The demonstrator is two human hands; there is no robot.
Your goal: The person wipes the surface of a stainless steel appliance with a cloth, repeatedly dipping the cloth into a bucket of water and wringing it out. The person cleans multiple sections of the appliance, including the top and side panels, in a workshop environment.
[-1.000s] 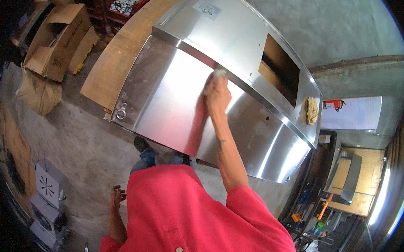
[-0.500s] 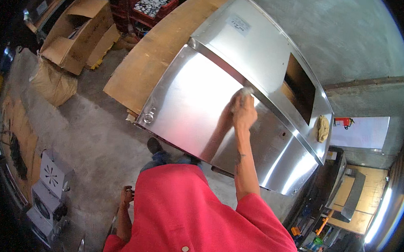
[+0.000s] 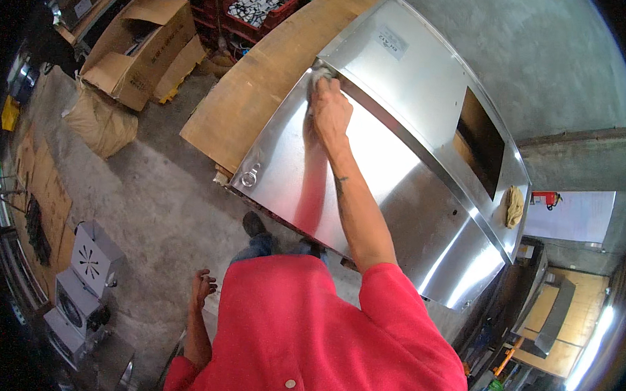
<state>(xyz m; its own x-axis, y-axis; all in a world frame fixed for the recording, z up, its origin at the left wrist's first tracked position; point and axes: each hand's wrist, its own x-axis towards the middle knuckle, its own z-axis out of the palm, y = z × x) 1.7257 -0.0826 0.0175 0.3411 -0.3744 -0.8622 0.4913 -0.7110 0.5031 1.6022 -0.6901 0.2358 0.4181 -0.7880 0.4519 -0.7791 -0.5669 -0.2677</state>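
Note:
My right hand [image 3: 332,111] is closed on a greyish wad of cloth [image 3: 322,75]. It presses the wad to the far left corner of a shiny stainless-steel panel [image 3: 391,174], beside the seam with the raised steel section [image 3: 419,81]. That section has a rectangular cutout [image 3: 479,143] and a paper label [image 3: 391,43]. My left hand [image 3: 203,286] hangs low by my side, its fingers loosely bent and apart, with nothing in it. A metal ring [image 3: 249,176] lies at the panel's near left corner. Towards the far right end rests a crumpled yellowish cloth [image 3: 514,207].
A wooden board [image 3: 262,81] lies under the steel piece. On the left are an open cardboard box [image 3: 134,55], a cloth sack [image 3: 101,125] and grey metal units [image 3: 90,269]. Red crates [image 3: 254,25] stand at the back. A wall [image 3: 570,74] rises beyond the steel.
My right hand has slid the cloth wad left and away from me along the seam, to the panel's corner. The view has shifted slightly. My left hand still hangs at my side.

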